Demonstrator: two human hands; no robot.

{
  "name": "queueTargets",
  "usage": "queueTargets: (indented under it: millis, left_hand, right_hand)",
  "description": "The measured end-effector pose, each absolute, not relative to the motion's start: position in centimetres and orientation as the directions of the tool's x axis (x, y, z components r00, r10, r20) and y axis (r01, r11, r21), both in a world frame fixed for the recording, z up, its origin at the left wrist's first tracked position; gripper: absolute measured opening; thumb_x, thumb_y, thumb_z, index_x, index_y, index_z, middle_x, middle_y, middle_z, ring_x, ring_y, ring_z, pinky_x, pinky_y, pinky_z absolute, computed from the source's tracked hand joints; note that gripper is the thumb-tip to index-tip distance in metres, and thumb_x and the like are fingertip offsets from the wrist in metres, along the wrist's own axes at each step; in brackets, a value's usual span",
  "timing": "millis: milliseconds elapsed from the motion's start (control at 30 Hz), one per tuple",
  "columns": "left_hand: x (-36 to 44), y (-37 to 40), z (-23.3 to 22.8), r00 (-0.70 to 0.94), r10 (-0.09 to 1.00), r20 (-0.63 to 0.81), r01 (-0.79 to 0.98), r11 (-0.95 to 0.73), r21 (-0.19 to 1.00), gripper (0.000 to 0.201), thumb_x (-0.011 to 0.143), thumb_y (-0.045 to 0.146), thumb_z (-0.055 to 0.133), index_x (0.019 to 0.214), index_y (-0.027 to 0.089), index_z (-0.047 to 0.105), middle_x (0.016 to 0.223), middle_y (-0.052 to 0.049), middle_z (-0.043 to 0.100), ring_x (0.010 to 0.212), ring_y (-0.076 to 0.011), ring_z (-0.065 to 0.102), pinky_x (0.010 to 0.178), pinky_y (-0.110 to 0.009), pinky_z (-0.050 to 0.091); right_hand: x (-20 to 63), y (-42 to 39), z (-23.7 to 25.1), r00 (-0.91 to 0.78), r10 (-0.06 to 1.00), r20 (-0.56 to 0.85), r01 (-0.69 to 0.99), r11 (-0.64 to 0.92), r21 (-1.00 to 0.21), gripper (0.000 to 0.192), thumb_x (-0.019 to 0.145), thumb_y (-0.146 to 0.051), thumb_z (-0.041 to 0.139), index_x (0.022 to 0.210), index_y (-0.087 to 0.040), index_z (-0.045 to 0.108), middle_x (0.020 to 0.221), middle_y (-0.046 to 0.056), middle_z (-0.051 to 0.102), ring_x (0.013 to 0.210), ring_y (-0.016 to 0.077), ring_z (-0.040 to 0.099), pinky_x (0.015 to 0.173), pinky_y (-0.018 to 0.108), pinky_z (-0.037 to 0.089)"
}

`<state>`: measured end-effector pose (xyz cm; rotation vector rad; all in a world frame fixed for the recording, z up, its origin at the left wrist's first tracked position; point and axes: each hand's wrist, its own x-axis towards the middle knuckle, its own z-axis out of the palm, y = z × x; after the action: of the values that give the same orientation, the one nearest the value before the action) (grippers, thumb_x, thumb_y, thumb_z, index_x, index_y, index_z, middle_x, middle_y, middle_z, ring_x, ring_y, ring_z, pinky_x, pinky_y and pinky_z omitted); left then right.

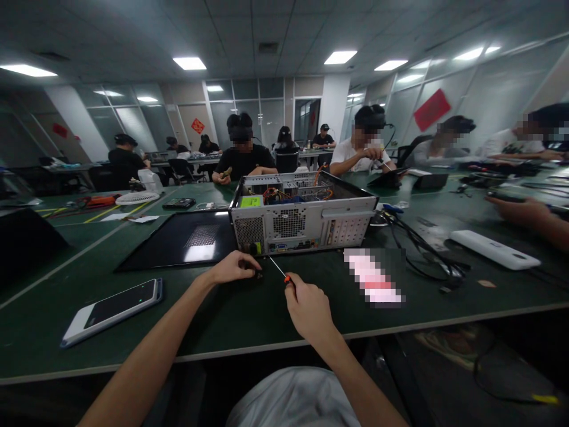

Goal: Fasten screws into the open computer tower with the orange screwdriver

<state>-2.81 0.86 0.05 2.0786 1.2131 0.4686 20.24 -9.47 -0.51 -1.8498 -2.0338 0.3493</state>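
Note:
An opened desktop computer case [306, 216] lies on its side on the green table, its rear panel with vents, ports and slot covers facing me. My right hand [309, 305] is wrapped round the handle of a screwdriver [279, 268], whose thin metal shaft slants up to the left, its tip close to the case's lower edge. Just in front of the case's lower left corner, my left hand [235, 267] rests low with its fingers curled and fingertips together. Small bits [259, 275], perhaps screws, lie by those fingertips; whether any is pinched is hidden.
Left of the case lies a black side panel [178, 240], with a white device with a dark screen [118, 305] nearer me. Black cables [418, 249] and a white bar-shaped device [495, 249] lie to the right. A co-worker's hand [520, 210] reaches in there; other people sit across the table.

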Motion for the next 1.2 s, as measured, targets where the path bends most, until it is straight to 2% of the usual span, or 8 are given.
queueTargets:
  millis: [133,267,500,767,933,1033,1200]
  left_hand:
    - [-3.20,0.95,0.23,0.564,0.825,-0.045,0.602,-0.373,0.705,0.039,0.073,0.038,0.070,0.106,0.017,0.076,0.092,-0.004,0.070,0.060,-0.0093,0.049,0.053,-0.021,0.036]
    - [-3.22,0.96,0.05,0.607,0.794,-0.043,0.595,-0.417,0.687,0.046,0.077,0.038,0.070,0.118,0.018,0.073,0.094,-0.005,0.067,0.066,-0.0109,0.052,0.056,-0.022,0.039]
    - [-3.05,1.01,-0.38,0.621,0.783,-0.003,0.560,-0.442,0.701,0.033,0.079,0.040,0.071,0.104,0.020,0.079,0.096,-0.007,0.067,0.081,-0.0153,0.060,0.069,-0.024,0.048]
    - [-2.86,1.04,-0.57,0.587,0.809,0.003,0.548,-0.401,0.734,0.031,0.078,0.035,0.071,0.103,0.018,0.078,0.102,-0.007,0.071,0.085,-0.0168,0.065,0.076,-0.026,0.051]
    - [-2.77,0.91,-0.16,0.585,0.811,0.006,0.569,-0.416,0.710,0.026,0.078,0.028,0.067,0.100,0.019,0.078,0.104,-0.006,0.074,0.090,-0.0182,0.066,0.083,-0.028,0.051]
    - [-2.69,0.83,0.08,0.564,0.826,0.005,0.602,-0.414,0.683,0.027,0.079,0.028,0.065,0.100,0.020,0.078,0.102,-0.005,0.074,0.089,-0.0187,0.065,0.081,-0.028,0.050]
    - [-2.72,1.09,-0.11,0.507,0.859,0.079,0.654,-0.442,0.613,0.024,0.079,0.031,0.065,0.096,0.021,0.079,0.099,-0.006,0.074,0.085,-0.0191,0.064,0.075,-0.028,0.048]
  right_hand:
    - [20.20,-9.41,-0.59,-0.081,0.988,0.131,0.895,0.129,-0.427,0.035,0.100,-0.030,0.034,0.125,-0.025,0.059,0.089,0.006,0.073,0.079,0.0222,0.070,0.067,0.029,0.036]
    - [20.18,-9.46,-0.60,-0.089,0.988,0.128,0.890,0.137,-0.434,0.036,0.100,-0.028,0.034,0.126,-0.025,0.058,0.090,0.006,0.073,0.080,0.0220,0.070,0.066,0.029,0.036]
    - [20.20,-9.59,-0.39,-0.099,0.987,0.123,0.888,0.144,-0.438,0.035,0.100,-0.027,0.035,0.126,-0.025,0.058,0.091,0.006,0.074,0.080,0.0211,0.070,0.068,0.028,0.037]
    - [20.15,-9.57,-0.53,-0.107,0.986,0.130,0.888,0.153,-0.434,0.035,0.099,-0.026,0.036,0.126,-0.025,0.058,0.090,0.006,0.074,0.080,0.0214,0.070,0.066,0.028,0.037]
    - [20.17,-9.56,-0.60,-0.105,0.985,0.136,0.896,0.153,-0.417,0.035,0.099,-0.026,0.035,0.125,-0.024,0.059,0.090,0.006,0.074,0.080,0.0224,0.071,0.066,0.028,0.037]
    - [20.13,-9.61,-0.53,-0.109,0.984,0.138,0.893,0.158,-0.422,0.035,0.099,-0.026,0.035,0.124,-0.024,0.059,0.089,0.006,0.074,0.080,0.0224,0.071,0.066,0.028,0.037]
    - [20.08,-9.73,-0.39,-0.121,0.985,0.125,0.892,0.163,-0.422,0.035,0.099,-0.027,0.035,0.126,-0.024,0.058,0.092,0.006,0.074,0.082,0.0218,0.071,0.068,0.028,0.037]
